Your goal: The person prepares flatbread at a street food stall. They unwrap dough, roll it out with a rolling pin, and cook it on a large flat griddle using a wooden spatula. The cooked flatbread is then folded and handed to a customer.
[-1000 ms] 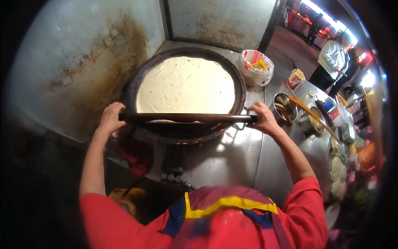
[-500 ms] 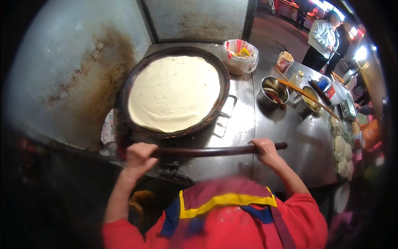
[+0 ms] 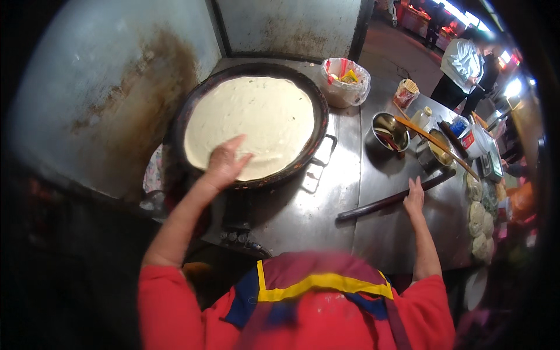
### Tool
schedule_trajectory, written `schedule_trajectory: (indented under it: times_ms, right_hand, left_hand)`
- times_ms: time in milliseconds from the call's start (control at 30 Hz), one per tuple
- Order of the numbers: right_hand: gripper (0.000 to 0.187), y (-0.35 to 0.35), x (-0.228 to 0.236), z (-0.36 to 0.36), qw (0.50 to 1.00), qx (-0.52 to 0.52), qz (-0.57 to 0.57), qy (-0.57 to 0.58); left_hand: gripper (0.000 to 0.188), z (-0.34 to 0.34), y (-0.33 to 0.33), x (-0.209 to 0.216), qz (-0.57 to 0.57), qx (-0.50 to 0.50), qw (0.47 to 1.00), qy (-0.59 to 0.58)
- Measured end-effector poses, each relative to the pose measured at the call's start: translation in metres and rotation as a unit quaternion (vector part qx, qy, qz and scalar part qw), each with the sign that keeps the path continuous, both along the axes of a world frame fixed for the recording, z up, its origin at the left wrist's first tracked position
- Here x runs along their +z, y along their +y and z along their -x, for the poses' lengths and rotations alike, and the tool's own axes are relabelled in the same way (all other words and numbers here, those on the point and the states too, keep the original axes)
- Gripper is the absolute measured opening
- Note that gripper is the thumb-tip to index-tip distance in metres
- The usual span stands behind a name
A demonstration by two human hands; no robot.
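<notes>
A large pale flatbread dough (image 3: 256, 116) lies spread across a round dark griddle (image 3: 322, 111). Over its near left edge is my left hand (image 3: 226, 162), fingers stretched apart and nothing in them; whether it touches the dough I cannot tell. A long dark rolling pin (image 3: 376, 206) rests slantwise on the steel counter to the right of the griddle. At the pin's right half is my right hand (image 3: 415, 196), its fingers extended and not wrapped around the wood.
A bag-lined tub (image 3: 345, 86) stands behind the griddle's right side. Further right are a steel pot (image 3: 386, 133) with utensils, a second pot (image 3: 433, 153) under a long wooden stick (image 3: 429, 137), and a cup of sticks (image 3: 406, 92). Dough rounds (image 3: 477, 219) line the counter's right edge. Two people stand beyond.
Both hands have let go of the rolling pin, which now lies further right at a slant. My left hand has moved forward over the dough; my right hand has shifted right.
</notes>
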State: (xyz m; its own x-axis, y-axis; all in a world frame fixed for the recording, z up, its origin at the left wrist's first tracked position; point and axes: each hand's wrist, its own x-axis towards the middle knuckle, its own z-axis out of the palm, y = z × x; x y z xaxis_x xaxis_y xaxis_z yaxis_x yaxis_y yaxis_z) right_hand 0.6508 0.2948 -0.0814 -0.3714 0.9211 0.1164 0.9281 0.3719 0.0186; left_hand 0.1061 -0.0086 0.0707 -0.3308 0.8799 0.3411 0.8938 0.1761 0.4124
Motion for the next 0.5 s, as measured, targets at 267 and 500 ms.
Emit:
schedule_trajectory:
  times_ms: [267,500]
  right_hand:
    - [0.052,-0.022,0.136,0.264,0.905,0.32,-0.118,0.255]
    - [0.082,-0.038,0.131,0.468,0.927,0.351,0.13,-0.004]
  left_hand:
    - [0.11,0.117,0.015,-0.023,0.297,0.042,0.952,0.059]
    - [0.119,0.102,0.058,-0.015,0.378,-0.022,0.925,0.031]
